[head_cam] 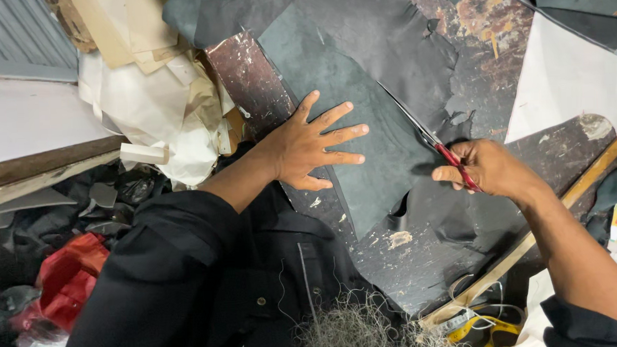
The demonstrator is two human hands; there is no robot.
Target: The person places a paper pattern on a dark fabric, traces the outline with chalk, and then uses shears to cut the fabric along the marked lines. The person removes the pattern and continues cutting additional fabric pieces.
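Observation:
A sheet of dark grey-green leather-like material [347,102] lies flat on a worn dark worktable [249,79]. My left hand [314,144] rests on it, palm down with the fingers spread. My right hand [492,169] grips red-handled scissors [432,142], whose metal blades point up and left along the sheet's right edge, next to a larger black sheet [400,44]. Both arms wear black sleeves.
Crumpled white and tan paper [159,97] is heaped at the table's upper left. A red bag [70,274] and dark scraps lie at the lower left. A wooden strip [586,182] runs along the right, with a yellow measuring tape [482,329] and loose threads [357,331] below.

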